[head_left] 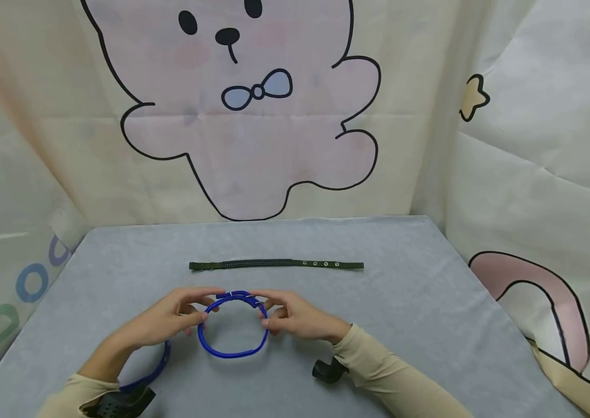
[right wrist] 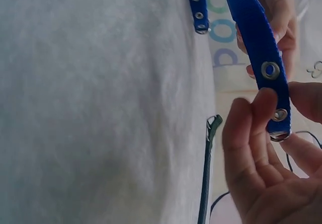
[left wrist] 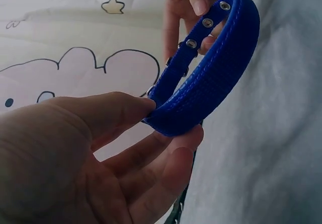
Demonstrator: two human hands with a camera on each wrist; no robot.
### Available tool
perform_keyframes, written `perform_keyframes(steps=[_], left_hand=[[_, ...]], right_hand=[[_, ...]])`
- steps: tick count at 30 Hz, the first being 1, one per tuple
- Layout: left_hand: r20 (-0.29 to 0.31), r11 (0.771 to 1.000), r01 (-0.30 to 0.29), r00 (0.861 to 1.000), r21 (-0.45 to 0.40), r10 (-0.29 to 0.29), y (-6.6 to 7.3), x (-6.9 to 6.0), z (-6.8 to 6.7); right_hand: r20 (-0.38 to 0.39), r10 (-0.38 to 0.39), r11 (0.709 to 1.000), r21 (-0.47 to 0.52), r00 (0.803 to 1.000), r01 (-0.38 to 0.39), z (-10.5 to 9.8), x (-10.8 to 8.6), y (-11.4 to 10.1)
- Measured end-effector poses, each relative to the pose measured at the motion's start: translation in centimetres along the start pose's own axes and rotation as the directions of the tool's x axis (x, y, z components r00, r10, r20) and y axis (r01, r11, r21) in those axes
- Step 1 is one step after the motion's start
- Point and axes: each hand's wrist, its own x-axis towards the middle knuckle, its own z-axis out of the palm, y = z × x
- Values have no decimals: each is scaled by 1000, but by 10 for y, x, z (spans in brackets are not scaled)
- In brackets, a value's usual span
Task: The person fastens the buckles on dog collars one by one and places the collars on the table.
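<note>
A blue pet collar (head_left: 230,355) with metal eyelets (left wrist: 208,22) forms a closed loop above the table. My left hand (head_left: 166,318) pinches its left side, thumb on one face and fingers beneath the band in the left wrist view. On the opposite side, my right hand (head_left: 302,316) holds the collar (right wrist: 257,35) between thumb and fingers, close to an eyelet and a metal ring at the band's end. Overlapping layers of the band run along the loop's far side. The fingers partly hide where it fastens.
A dark green collar (head_left: 269,263) with eyelets lies straight across the table (head_left: 394,278) beyond the hands. Another blue collar (head_left: 155,372) lies at the left, partly hidden by the left forearm. Printed fabric (head_left: 300,145) hangs behind the table and at both sides.
</note>
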Motion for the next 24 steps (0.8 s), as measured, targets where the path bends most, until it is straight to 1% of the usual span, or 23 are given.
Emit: perform_keyframes(steps=[3,6,9,13,17,19,24], left_hand=[[14,1000,11,1000,-5,-11,-3,-4,-2],[30,999,41,999,-11,-40,-8,-9,-2],[45,998,64,997,-5,-64,-15,-14,-1],[65,998,57,996,30,-59,-20,-16,-4],[97,997,43,994,69,-50,-23,-18,-9],[108,996,46,993,79,-54,-24,-19,-11],[100,991,64,992,117,-76,-28,-24,-15]], right_hand=[[13,3,999,-43,1000,-2,4,3,-1],[26,8,995,-95,1000,-5,10,7,-1],[37,31,989,-143,999,-25,17,10,1],[33,74,978,-198,997,-66,25,17,-1],[32,113,960,-260,993,-100,31,25,-6],[34,130,951,-288,991,-114,34,28,-8],[44,140,938,-327,989,-118,41,35,-12]])
